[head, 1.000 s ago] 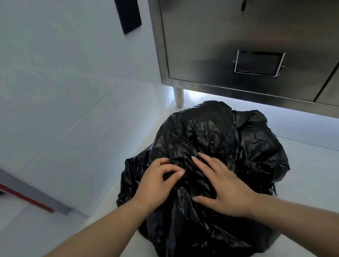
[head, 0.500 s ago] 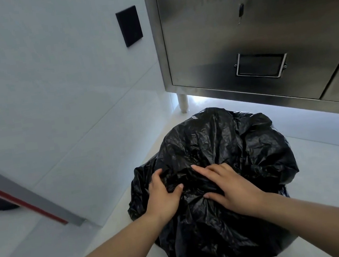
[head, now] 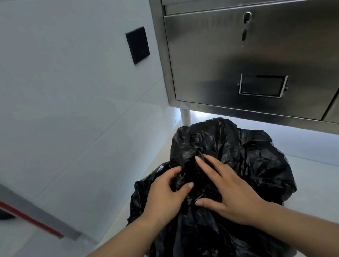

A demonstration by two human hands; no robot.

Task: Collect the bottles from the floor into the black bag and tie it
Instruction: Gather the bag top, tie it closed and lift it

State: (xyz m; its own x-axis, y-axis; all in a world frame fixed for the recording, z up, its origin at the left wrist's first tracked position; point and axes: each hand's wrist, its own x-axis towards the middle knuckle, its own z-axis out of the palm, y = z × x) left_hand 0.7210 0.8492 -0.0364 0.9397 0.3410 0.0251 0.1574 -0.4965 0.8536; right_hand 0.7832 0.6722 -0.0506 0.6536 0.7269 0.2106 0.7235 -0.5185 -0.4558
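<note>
A bulging black bag of crinkled plastic sits on the pale floor in front of me. Both hands rest on its gathered top. My left hand pinches a fold of the plastic between thumb and fingers. My right hand lies over the bunched plastic beside it, fingers spread and pressing, thumb pointing left. No bottles show; whatever the bag holds is hidden by the plastic.
A stainless steel cabinet with a lock and label holder stands just behind the bag on a short leg. A white tiled wall with a black plate is at left. A grey and red bar slants across the lower left.
The camera has tilted up a little, so the bag sits lower in view. Both hands stay on the bag's top; the right fingers have spread further over the gathered plastic.
</note>
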